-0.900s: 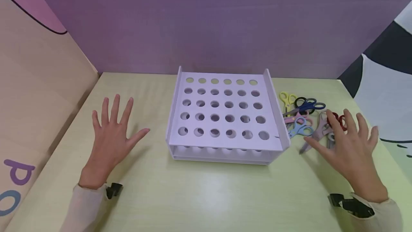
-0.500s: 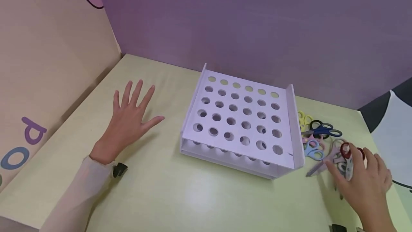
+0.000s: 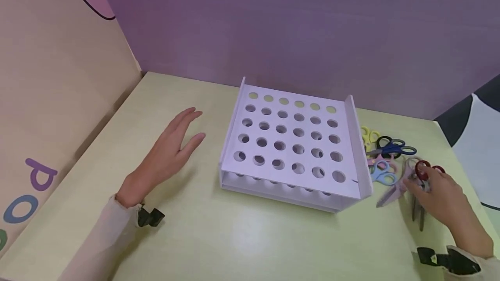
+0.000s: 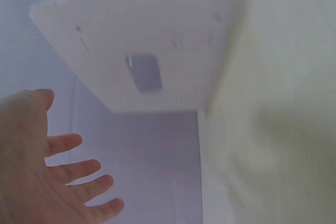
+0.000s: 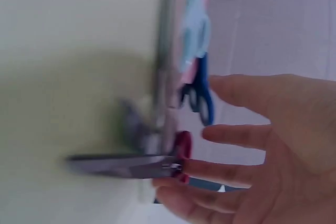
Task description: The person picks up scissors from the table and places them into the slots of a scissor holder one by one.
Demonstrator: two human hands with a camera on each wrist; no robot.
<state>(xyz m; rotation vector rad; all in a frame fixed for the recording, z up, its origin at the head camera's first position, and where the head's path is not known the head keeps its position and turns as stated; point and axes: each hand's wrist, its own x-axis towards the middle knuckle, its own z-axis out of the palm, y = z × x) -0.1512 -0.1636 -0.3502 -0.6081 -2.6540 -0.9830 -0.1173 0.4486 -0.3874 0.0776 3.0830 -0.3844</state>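
Observation:
My right hand reaches over a pair of red-handled scissors at the right of the table. In the right wrist view its fingers are extended, with fingertips right at the red handle, and the thumb stands apart from them. The dark blades of these scissors point away from the hand. Left of the white rack, my left hand hovers above the table with fingers nearly straight and nothing in its grasp. In the left wrist view, the rack's side panel faces this hand.
The white rack with rows of round holes stands mid-table. Between it and my right hand lie mauve scissors, light blue scissors, navy scissors and yellow scissors, partly overlapping. A purple partition rises behind.
The head view has swung to the right. My right hand has come in over the red-handled scissors. My left hand has turned from spread, back up, to edge-on with fingers together.

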